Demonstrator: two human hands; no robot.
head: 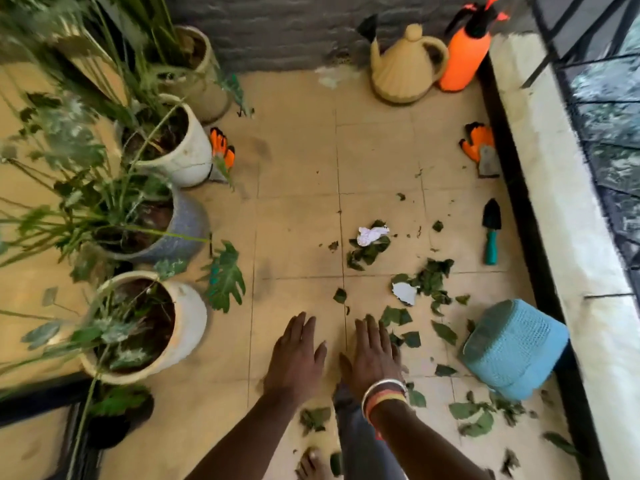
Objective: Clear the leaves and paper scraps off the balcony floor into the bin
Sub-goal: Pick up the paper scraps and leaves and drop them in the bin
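A row of potted plants (180,147) stands along the left. Beside them, low over the floor (298,230), the left hand (296,355) is spread flat with straight fingers and nothing in it. The right hand (375,358) just beside it is the same, palm down and empty. Whether the palms touch the tiles I can't say. The leaves (433,282) lie scattered mostly to the right of the hands. Among them are two paper scraps (372,234), one crumpled further out and one flatter and nearer. The blue bin (512,348) sits tilted by the right-hand kerb, its mouth turned from view. I'd judge the gathering has barely begun. It would go best to sweep both palms rightward, herd the litter into one heap near the bin, then right the bin and scoop.
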